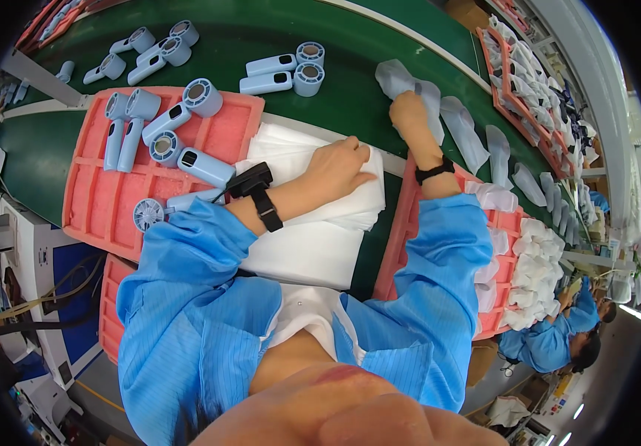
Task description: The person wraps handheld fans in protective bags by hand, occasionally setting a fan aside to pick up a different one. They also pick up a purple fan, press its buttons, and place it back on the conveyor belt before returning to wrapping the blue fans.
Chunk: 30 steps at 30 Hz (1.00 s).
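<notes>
My left hand (pixel 339 169) rests on a stack of thin white packing bags (pixel 305 249), its thumb apart from the fingers and nothing visibly held. Farther out, my right hand (pixel 409 117) is closed on a bagged handheld fan (pixel 395 77) in a translucent white sleeve, on the green conveyor belt (pixel 357 56). Another bagged fan (pixel 463 132) lies to the right of that hand. Left of the stack, several bare light-blue handheld fans (pixel 203 165) lie on a pink compartment tray (pixel 86 178). A pair of bare fans (pixel 267 82) lies on the belt beyond it.
More bare fans (pixel 160 56) lie at the belt's far left. A row of bagged fans (pixel 528 184) runs along the belt at right. Another pink tray (pixel 391 275) by my right arm holds white-wrapped items. A person in blue (pixel 551 338) is at far right.
</notes>
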### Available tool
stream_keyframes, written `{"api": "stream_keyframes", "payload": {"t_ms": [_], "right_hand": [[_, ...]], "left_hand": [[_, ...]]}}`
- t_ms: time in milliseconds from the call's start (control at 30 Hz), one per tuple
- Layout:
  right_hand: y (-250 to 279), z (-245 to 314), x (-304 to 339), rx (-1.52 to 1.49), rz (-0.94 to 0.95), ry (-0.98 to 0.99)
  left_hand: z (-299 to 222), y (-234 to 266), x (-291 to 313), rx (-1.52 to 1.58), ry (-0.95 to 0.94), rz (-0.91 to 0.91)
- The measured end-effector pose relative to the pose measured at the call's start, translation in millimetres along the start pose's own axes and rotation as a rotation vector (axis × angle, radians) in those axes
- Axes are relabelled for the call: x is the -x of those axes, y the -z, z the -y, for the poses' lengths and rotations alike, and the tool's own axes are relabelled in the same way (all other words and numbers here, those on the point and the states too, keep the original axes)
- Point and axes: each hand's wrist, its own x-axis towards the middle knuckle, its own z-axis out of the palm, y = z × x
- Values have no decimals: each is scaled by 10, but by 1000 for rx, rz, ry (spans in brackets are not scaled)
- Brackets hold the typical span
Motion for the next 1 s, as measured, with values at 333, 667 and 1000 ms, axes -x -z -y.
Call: {"api": "stream_keyframes", "payload": {"t_ms": [333,667,1000], "right_hand": [[221,1238,-174,-1024,173,262],[1128,618,283,-1389,-201,250],[1653,-759,1337,-1448,-397,278]], "left_hand": [[65,-170,70,-151,-87,-41],[147,43,-57,256,177,44],[-26,454,-257,582,233,121]]}}
